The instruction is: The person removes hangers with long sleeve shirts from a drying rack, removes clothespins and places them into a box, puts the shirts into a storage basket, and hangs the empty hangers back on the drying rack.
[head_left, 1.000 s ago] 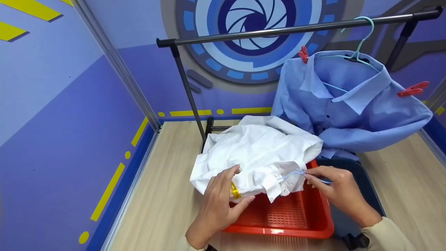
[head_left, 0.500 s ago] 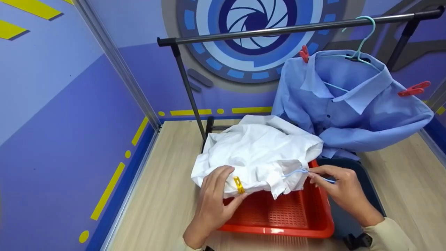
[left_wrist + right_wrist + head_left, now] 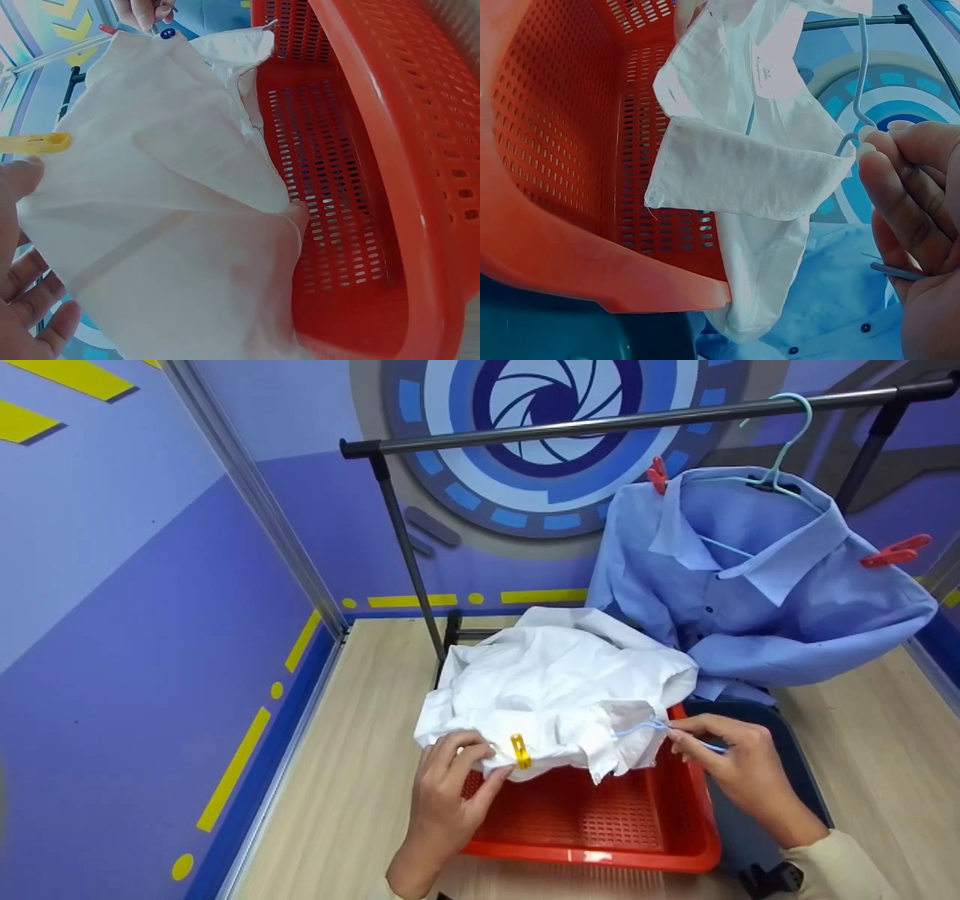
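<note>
A white collared shirt lies bunched over the red basket, with a light blue hanger inside its collar. My right hand pinches the hanger's hook between thumb and fingers. Clipped at the shirt's near shoulder is a yellow clothespin. Just left of that clothespin is my left hand, its fingers loosely bent. In the left wrist view, the thumb of my left hand is close to the clothespin, and the other fingers are spread apart beside the shirt's edge.
A blue shirt hangs on a mint-green hanger from the dark metal rack. Red clothespins grip its shoulders. A dark blue bin stands right of the basket. Walls close in the wooden surface.
My left hand has shifted left and slightly down from the yellow clothespin, which now shows whole on the shirt. My right hand has barely moved and still pinches the hanger.
</note>
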Demonstrator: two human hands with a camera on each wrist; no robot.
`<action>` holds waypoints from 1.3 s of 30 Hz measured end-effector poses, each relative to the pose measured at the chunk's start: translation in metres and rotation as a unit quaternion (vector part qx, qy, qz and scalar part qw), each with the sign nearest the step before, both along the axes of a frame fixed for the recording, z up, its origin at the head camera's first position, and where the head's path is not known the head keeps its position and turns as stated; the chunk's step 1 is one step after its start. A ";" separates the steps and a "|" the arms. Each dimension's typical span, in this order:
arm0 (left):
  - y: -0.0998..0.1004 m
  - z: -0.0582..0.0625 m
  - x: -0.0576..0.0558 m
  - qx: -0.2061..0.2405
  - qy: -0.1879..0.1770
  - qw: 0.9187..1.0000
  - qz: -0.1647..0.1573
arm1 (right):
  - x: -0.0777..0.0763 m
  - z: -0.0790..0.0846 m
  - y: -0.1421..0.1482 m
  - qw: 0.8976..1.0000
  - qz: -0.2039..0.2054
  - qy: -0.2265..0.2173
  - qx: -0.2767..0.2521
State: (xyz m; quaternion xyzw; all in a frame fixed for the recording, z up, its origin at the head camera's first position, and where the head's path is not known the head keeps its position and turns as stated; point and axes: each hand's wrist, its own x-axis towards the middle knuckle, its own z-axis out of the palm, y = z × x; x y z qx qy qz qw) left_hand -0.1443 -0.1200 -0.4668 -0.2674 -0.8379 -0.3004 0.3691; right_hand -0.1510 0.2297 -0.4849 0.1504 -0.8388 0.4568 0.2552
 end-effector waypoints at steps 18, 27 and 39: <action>0.005 -0.005 0.002 -0.011 -0.095 0.995 0.031 | 0.002 -0.001 -0.002 1.000 -0.015 -0.010 0.023; 0.007 -0.005 0.004 -0.009 -0.113 0.992 0.047 | 0.003 0.000 0.000 0.995 -0.067 -0.006 0.079; 0.009 -0.004 0.004 -0.002 -0.114 0.993 0.043 | 0.010 0.022 -0.012 0.995 -0.074 0.033 0.060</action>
